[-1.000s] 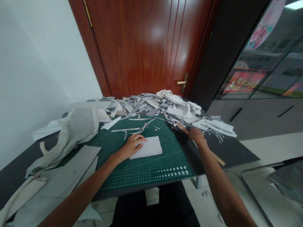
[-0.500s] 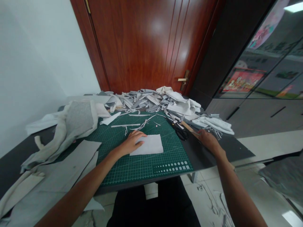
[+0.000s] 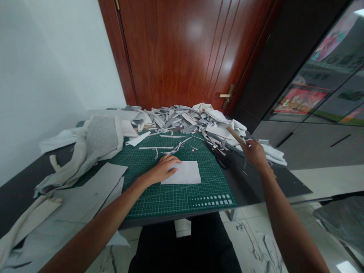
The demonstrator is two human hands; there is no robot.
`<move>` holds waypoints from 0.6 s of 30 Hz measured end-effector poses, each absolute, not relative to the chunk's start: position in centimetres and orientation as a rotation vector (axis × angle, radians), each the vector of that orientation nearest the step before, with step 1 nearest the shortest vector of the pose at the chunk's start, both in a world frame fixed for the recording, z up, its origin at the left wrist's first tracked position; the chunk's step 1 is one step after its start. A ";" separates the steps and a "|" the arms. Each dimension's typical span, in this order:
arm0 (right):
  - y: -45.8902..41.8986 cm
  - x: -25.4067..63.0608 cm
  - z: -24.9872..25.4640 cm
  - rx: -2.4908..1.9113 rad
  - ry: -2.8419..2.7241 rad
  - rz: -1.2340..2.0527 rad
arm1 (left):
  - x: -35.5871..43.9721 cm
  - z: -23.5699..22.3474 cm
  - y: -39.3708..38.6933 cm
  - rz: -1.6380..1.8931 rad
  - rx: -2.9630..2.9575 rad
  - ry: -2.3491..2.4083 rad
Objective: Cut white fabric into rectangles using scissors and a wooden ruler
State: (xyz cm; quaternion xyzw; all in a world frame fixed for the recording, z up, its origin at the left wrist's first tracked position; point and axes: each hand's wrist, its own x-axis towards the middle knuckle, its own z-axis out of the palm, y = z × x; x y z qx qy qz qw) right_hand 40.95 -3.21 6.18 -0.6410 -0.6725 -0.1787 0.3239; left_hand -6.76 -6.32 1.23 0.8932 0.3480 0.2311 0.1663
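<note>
The left hand (image 3: pixel 164 169) lies palm down with its fingers loosely spread and the thumb apart, resting over the left part of a white rectangular piece (image 3: pixel 187 172) and grasping nothing that I can see. That piece sits flat on a green cutting mat (image 3: pixel 170 199), near its middle, above the printed row of dots and squares. Over on the other side, the right hand (image 3: pixel 254 152) is closed around a wooden strip (image 3: pixel 235 135), holding it slanted above the worktop (image 3: pixel 244 191), its free end pointing toward the scraps.

Between the right hand and the white piece I can see black-handled scissors (image 3: pixel 223 162), at the mat's right edge, their blades partly lost among offcuts. Just beyond the left hand, thin pale strips (image 3: pixel 156 147) are scattered on the mat. To the left, a thick grey padded piece (image 3: pixel 102 132) with pale rolled edges slumps over the mat's corner, and flat grey sheets (image 3: pixel 85 193) overlap in front of it.

Along the back runs a long, tangled heap of grey and white scraps (image 3: pixel 182 119). Behind it stands a reddish-brown door (image 3: pixel 170 49), with a dark cabinet (image 3: pixel 275 57) to its right.
</note>
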 end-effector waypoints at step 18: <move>-3.4 21.5 12.2 -1.033 -2.155 0.238 | -7.7 4.3 -6.4 1.429 2.155 1.369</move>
